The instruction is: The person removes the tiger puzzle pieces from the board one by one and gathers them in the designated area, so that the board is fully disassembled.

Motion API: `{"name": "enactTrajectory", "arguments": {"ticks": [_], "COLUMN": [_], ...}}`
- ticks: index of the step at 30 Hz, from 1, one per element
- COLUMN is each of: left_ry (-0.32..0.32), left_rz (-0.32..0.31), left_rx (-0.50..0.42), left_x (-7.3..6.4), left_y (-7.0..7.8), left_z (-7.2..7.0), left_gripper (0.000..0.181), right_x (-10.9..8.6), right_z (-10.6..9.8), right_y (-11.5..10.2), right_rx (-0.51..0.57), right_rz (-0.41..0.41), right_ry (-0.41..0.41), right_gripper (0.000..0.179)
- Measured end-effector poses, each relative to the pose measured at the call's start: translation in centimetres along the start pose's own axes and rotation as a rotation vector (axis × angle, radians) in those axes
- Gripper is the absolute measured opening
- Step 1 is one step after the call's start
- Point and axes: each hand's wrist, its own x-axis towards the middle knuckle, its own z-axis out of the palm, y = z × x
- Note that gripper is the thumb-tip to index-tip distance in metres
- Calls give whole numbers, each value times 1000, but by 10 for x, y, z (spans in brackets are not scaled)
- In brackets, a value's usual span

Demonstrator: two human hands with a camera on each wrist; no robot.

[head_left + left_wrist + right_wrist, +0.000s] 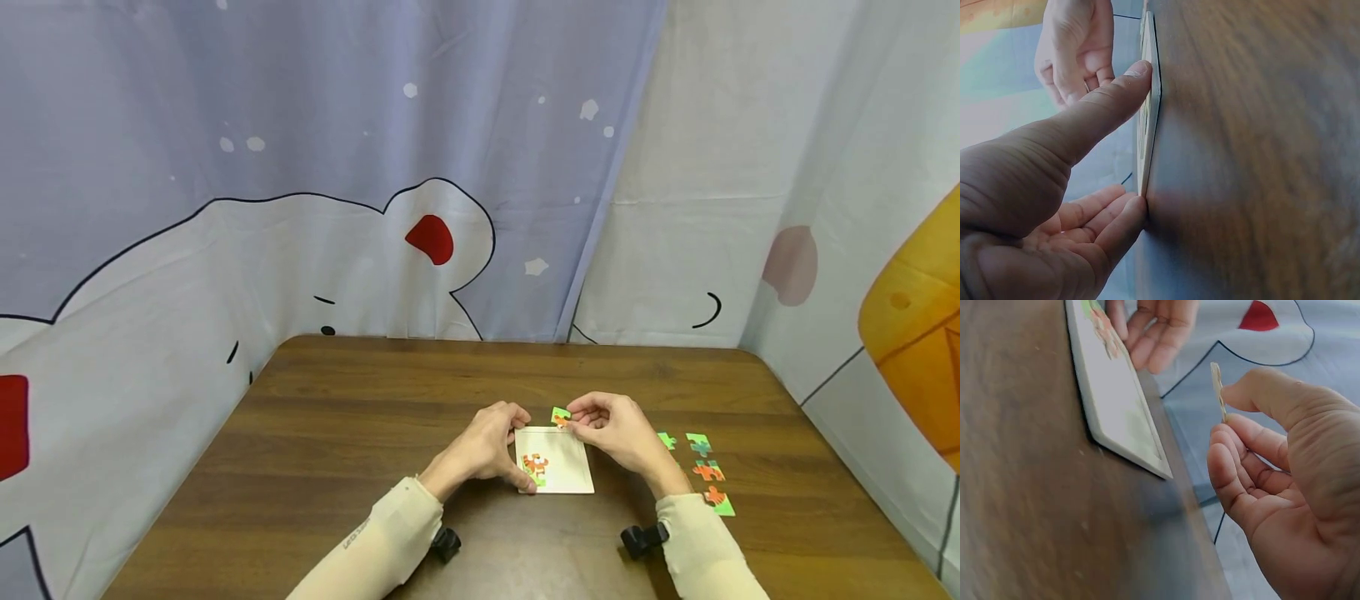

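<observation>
A pale square puzzle board (566, 467) with a raised rim lies on the brown table. Orange, white and green puzzle pieces (536, 468) sit in its near left corner. My left hand (487, 446) holds the board along its left side, thumb at the near corner and fingers at the far one. In the left wrist view, the thumb and fingers touch the board's edge (1155, 94). Just beyond the board's far rim, my right hand (615, 425) pinches a green and orange puzzle piece (559, 415). The right wrist view shows that piece (1217, 387) edge-on between thumb and fingertips, above the table.
Several loose puzzle pieces (707, 471) lie right of the board, partly behind the right forearm. The wooden table (360, 400) reaches back to a printed curtain (337, 150). Each wrist carries a small black camera mount (446, 544).
</observation>
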Motion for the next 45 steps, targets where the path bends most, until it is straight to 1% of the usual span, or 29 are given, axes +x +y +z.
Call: {"name": "enactTrajectory", "arguments": {"ticks": [3,7,12,17,20,22,26,30,34,39,45], "left_ry": [-4,-4,-7,-16,-13,-8,-6,-7,-11,-40,-46], "left_rz": [-15,-23,-24,-20,-9,-1,21,30,-2,-47,-48], "left_rx": [3,-4,-18,-32,-19,8,67,92,97,112,150], "left_x": [-1,-1,-1,-2,-2,-2,-3,-3,-4,-4,-5], "left_y": [1,2,2,3,3,3,1,1,0,0,1], "left_z": [0,1,1,0,-1,-1,-2,-4,-8,-10,-8], "left_gripper": [100,100,100,101,103,103,101,98,99,100,100], "right_x": [-2,-4,-12,-23,-30,-35,-41,-47,-49,-49,-48], "right_z": [-7,-16,-31,-50,-60,-66,-76,-85,-91,-93,-88], "right_y": [-1,0,4,10,12,13,16,20,25,34,43], "right_rx": [43,83,64,30,4,-7,-18,-29,-61,-73,-54], "right_rz": [-9,7,19,12,15,21,20,15,2,15,59], "right_ry": [-2,-3,10,36,44,49,66,87,93,79,25], "right_gripper": [23,26,25,25,25,26,25,25,26,27,28]}}
